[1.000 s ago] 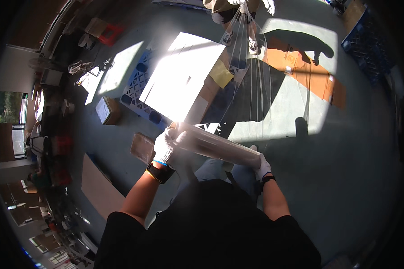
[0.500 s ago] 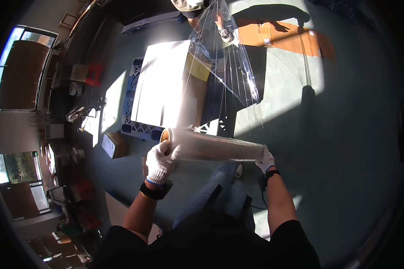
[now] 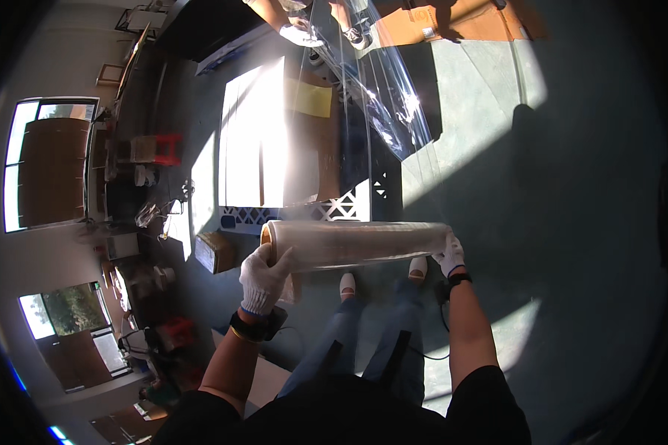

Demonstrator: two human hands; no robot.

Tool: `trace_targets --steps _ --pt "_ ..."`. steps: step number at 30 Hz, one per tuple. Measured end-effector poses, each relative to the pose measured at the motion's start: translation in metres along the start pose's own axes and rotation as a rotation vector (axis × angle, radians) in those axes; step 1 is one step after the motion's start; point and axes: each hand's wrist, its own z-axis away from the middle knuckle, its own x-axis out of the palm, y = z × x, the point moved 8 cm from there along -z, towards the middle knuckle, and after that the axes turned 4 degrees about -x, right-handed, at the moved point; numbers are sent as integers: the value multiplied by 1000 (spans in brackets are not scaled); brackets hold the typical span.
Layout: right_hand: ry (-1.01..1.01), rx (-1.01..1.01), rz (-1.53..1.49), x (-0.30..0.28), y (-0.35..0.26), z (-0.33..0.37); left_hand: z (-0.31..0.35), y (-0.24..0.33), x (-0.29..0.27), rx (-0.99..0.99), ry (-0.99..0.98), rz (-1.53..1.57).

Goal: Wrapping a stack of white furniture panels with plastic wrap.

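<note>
A wide roll of clear stretch film (image 3: 360, 243) lies level across the space in front of me. My left hand (image 3: 266, 277), in a white knitted glove, grips its left end beside the cardboard core. At the other end, my gloved right hand (image 3: 448, 254) is closed around the roll's tip. Loose film (image 3: 378, 104) runs from the roll up to a co-worker at the top, whose gloved hand (image 3: 300, 34) is at the film. Beyond the roll, a large cardboard box (image 3: 252, 141) rests on a pallet (image 3: 304, 213), its top glaring in sunlight.
A small carton (image 3: 215, 252) stands on the floor left of the roll. Flattened cardboard (image 3: 453, 22) lies at the top right. Red stools (image 3: 168, 150) and cluttered benches line the left wall. A dark cable (image 3: 438, 354) trails near my right leg.
The roll and both my hands have shifted slightly right, and the roll is now more level. My feet have come into view. The co-worker's gloved hand now shows beside the film.
</note>
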Motion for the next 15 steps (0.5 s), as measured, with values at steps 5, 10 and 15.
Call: trace_targets --steps 5,10,15 --pt "20 7 42 -19 30 -21 7 -27 19 -61 -65 105" --pt "-158 -379 308 -20 51 -55 20 -47 30 -108 -60 119" --pt "-102 -697 1338 2 77 -86 17 -93 45 -94 -67 103"
